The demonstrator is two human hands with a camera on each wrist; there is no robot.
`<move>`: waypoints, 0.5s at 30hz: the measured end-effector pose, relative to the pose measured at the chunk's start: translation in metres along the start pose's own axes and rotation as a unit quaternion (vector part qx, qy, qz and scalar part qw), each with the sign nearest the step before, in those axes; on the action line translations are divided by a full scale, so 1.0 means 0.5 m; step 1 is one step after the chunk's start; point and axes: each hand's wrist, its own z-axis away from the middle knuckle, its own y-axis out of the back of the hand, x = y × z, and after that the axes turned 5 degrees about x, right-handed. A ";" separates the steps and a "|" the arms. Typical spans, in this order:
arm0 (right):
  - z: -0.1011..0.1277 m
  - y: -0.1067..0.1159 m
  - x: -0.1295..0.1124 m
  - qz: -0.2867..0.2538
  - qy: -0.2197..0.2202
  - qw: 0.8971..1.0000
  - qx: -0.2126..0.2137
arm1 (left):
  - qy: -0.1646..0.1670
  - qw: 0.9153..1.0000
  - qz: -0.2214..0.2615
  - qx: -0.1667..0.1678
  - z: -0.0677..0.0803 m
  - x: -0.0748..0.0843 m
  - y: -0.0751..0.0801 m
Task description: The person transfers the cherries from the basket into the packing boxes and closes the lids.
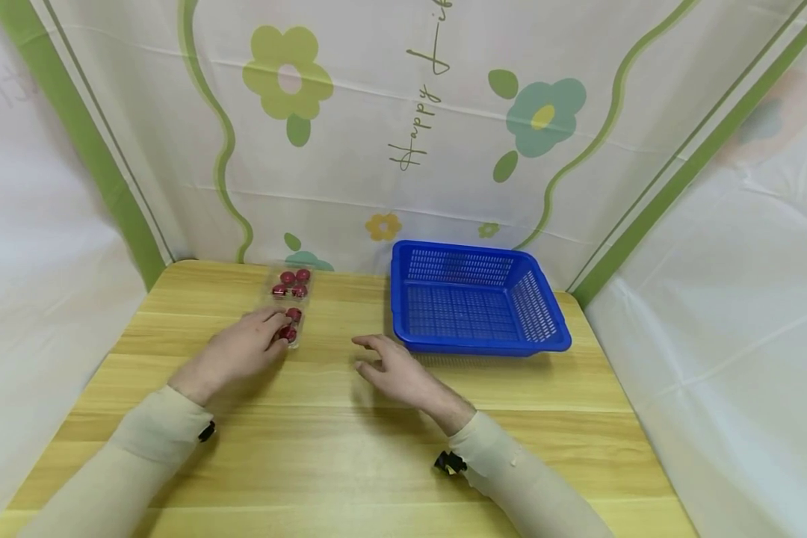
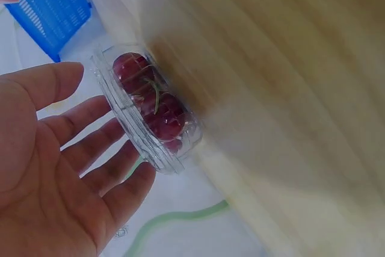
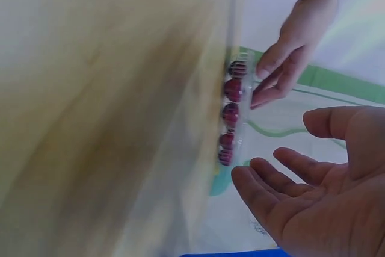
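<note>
Two hands over one wooden table (image 1: 350, 448), draped with a flowered cloth (image 1: 444, 134) behind and at both sides. Largest object: blue basket (image 1: 474, 299), empty, standing just beyond and to the outer side of the right fingertips, not touched. Next: clear plastic box (image 1: 291, 302) of red cherries (image 1: 294, 291), lying flat on the table directly ahead of the left fingers, its near end right at their tips. Left hand (image 1: 238, 351): fingers (image 2: 90, 142) extended and spread, relaxed, nothing grasped; in the left wrist view the box (image 2: 147, 109) sits just off the fingertips, and whether they touch it cannot be told. Right hand (image 1: 393, 370): palm turned toward the left hand, fingers (image 3: 271, 179) loosely extended, holding nothing, well apart from the box, which lies off the thumb side. Judgement: the step in hand looks like taking up the box with the left hand. To do it well, bring thumb and fingers to opposite long sides of the box rather than pressing on the lid, since thin clear plastic is likely to flex or pop open; grip lightly, keep it level so the cherries do not roll.
</note>
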 end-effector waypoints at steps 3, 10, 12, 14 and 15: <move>0.001 0.018 -0.012 -0.010 0.011 1.000 0.004 | 0.000 1.000 0.000 0.001 -0.005 -0.006 0.004; 0.004 0.113 -0.032 -0.010 0.053 0.995 0.088 | -0.003 0.999 0.004 0.033 -0.016 -0.010 0.041; 0.004 0.149 -0.030 0.019 0.060 0.991 0.118 | 0.003 0.999 -0.005 0.040 -0.020 -0.012 0.056; 0.003 0.186 -0.022 0.066 0.058 0.985 0.145 | 0.011 0.999 -0.018 0.043 -0.023 -0.014 0.073; 0.003 0.205 -0.016 0.102 0.052 0.981 0.160 | 0.016 0.999 -0.025 0.042 -0.025 -0.016 0.081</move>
